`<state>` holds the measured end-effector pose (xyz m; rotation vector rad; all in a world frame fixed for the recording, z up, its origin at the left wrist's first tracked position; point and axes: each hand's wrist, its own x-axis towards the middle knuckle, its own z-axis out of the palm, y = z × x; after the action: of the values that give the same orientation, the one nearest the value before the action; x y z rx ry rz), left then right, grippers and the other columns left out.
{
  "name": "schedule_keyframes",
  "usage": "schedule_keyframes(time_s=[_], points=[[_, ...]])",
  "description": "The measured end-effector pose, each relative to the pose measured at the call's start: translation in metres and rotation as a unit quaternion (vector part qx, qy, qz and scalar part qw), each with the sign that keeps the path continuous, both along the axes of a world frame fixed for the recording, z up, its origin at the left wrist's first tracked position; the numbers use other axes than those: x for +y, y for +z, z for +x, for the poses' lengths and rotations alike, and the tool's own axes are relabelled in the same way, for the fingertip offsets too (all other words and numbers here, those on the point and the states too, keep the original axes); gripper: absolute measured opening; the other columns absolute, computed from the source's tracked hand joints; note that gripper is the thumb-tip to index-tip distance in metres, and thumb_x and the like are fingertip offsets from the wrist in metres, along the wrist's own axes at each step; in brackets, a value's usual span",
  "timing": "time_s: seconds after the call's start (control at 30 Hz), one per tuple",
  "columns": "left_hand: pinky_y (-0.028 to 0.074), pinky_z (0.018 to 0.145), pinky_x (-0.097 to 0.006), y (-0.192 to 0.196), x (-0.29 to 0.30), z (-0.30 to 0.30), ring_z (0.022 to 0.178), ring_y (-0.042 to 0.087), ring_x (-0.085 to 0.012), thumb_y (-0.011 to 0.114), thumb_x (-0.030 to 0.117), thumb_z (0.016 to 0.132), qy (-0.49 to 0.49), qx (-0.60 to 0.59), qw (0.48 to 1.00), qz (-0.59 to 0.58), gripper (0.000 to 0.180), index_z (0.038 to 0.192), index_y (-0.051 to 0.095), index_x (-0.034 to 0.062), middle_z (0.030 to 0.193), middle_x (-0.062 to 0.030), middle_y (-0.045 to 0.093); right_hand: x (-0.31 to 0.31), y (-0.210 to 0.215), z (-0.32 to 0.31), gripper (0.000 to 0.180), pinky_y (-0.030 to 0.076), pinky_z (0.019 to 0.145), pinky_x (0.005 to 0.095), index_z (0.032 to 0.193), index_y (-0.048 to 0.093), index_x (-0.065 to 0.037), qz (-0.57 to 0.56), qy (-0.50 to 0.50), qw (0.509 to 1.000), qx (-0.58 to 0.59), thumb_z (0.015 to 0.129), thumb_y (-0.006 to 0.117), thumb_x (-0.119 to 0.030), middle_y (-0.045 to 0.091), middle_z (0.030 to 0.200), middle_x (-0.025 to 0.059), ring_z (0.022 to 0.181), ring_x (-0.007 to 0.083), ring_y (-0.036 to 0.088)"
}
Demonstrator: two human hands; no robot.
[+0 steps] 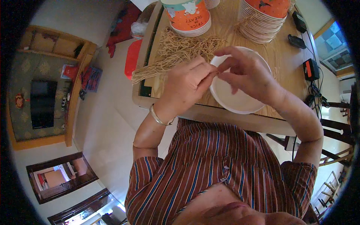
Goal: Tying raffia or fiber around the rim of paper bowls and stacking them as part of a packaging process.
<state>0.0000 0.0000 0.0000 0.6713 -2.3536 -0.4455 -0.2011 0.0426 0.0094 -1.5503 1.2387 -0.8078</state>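
My left hand (189, 84), with a bracelet (159, 117) on its wrist, is closed, thumb and fingers pressed together. Its fingertips meet those of my right hand (249, 75), whose thumb and index finger are also pinched while the others curl loosely. Whatever is between them is too small to make out. Beneath my right hand is a round white tub (240, 104), its open mouth facing me, near the table's front edge. Beyond my left hand, tan twine strands (176, 50) lie in a loose, tangled bundle, partly hidden by that hand.
Orange printed paper tubs (191, 20) stand at the back of the wooden table (287, 80), with a taller stack of tubs (262, 24) to their right. Black adapters (310, 70) and cables (317, 93) line the right edge. A red stool (133, 60) is left of the table.
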Motion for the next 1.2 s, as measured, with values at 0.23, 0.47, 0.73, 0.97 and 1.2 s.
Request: schedule_keyframes(time_s=[0.23,0.47,0.73,0.97,1.2], points=[[0.050,0.061,-0.037,0.001,0.005,-0.003,0.069,0.062,-0.0267,0.066,0.007,0.081,0.018,-0.015,1.000,0.001,0.010,0.091,0.063,0.0070,0.081,-0.0079,0.058,-0.001,-0.016,0.005,0.026,0.050,0.055,0.0239,0.113,0.050,0.000,0.076,0.016,0.982,-0.173,0.090,0.061,-0.006,0.064,0.077,0.0058,0.062,0.0096,0.060],[0.049,0.061,-0.036,0.002,0.005,-0.002,0.072,0.062,-0.0271,0.068,0.006,0.081,0.013,0.011,0.998,0.053,0.009,0.089,0.064,0.0045,0.081,-0.0089,0.060,0.007,-0.013,0.006,0.008,0.046,0.050,0.0248,0.094,0.056,-0.003,-0.093,-0.031,0.995,0.020,0.090,0.061,-0.008,0.062,0.071,0.0029,0.058,0.0072,0.056],[0.050,0.065,-0.034,0.001,0.003,0.004,0.073,0.062,-0.0281,0.063,0.006,0.087,0.088,0.043,0.989,0.108,0.006,0.090,0.062,0.0014,0.083,-0.0117,0.061,0.005,-0.015,0.001,0.011,0.042,0.045,0.0239,0.088,0.057,-0.004,0.047,-0.027,0.995,-0.081,0.092,0.060,-0.013,0.058,0.064,0.0009,0.053,0.0051,0.052],[0.046,0.059,-0.036,0.001,0.005,0.000,0.065,0.059,-0.0293,0.062,0.018,0.092,0.042,0.052,0.990,0.122,0.019,0.084,0.060,0.0015,0.074,-0.0130,0.057,0.009,-0.014,0.004,0.007,0.040,0.046,0.0232,0.088,0.057,-0.004,0.000,-0.040,0.997,-0.070,0.091,0.060,-0.010,0.057,0.064,0.0001,0.054,0.0043,0.051],[0.044,0.057,-0.040,-0.005,0.009,-0.011,0.064,0.056,-0.0337,0.061,0.016,0.092,0.022,0.042,0.994,0.097,0.018,0.082,0.055,0.0012,0.071,-0.0134,0.053,0.013,-0.014,0.009,0.005,0.039,0.047,0.0217,0.089,0.057,-0.004,-0.056,-0.026,0.993,-0.098,0.092,0.059,-0.008,0.056,0.065,-0.0008,0.056,0.0032,0.050]])
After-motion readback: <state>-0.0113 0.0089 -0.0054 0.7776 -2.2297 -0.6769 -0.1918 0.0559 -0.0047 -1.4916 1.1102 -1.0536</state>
